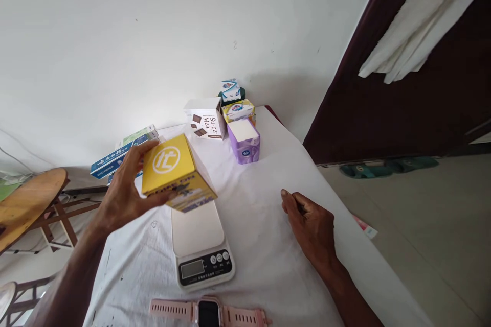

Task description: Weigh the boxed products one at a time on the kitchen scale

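Observation:
My left hand (125,186) grips a yellow cardboard box (174,166) with a white round emblem, fingers behind its far side and thumb on the near face. The tilted box overlaps the far end of a white kitchen scale (197,237); whether they touch, I cannot tell. The scale's display looks blank. Over the right part of the table, my right hand (312,225) is curled into a loose fist with nothing seen in it. A pink-strapped smartwatch (209,311) lies in front of the scale, partly cut off by the lower edge.
Behind stand a white "Super Meal" box (205,120), a purple tissue pack (244,145), a yellow box (238,110) and a small white-blue box (230,90). Blue boxes (115,158) lie at left. White cloth covers the table (264,245). A wooden stool (34,199) is beyond.

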A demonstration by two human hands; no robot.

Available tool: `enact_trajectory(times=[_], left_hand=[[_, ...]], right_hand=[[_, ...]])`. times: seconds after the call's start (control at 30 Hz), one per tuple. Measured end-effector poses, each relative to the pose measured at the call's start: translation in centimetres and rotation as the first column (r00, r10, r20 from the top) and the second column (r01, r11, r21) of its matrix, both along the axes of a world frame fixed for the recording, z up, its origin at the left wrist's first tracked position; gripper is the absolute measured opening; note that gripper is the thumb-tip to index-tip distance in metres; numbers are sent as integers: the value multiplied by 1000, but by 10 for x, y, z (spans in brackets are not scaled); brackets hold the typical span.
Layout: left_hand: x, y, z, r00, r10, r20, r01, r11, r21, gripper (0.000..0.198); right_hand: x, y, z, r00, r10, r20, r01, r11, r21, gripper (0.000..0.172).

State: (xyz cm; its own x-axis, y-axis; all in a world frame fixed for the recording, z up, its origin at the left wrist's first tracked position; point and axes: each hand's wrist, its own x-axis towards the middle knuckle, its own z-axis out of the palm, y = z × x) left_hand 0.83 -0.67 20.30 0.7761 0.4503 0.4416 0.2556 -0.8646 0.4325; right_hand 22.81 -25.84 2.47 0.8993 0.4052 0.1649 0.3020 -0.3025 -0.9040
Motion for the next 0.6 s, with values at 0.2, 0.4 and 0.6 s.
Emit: enact_trajectory(times=[0.2, 0.4, 0.6], left_hand=[[-37, -33, -12, 990, -14, -140, 13, 1000, -8, 87], [-43, -34, -22, 978, -17, -206, 13, 1000, -17, 91], [-54, -29, -29, 982, -38, -183, 20, 995, -100, 123]], right_hand=[[-1, -1, 2, 1000, 4, -6, -5, 1000, -16, 55], [-4, -1, 3, 1000, 7, -30, -7, 1000, -1, 55], [-4, -1, 3, 999, -7, -44, 6, 1000, -18, 56]])
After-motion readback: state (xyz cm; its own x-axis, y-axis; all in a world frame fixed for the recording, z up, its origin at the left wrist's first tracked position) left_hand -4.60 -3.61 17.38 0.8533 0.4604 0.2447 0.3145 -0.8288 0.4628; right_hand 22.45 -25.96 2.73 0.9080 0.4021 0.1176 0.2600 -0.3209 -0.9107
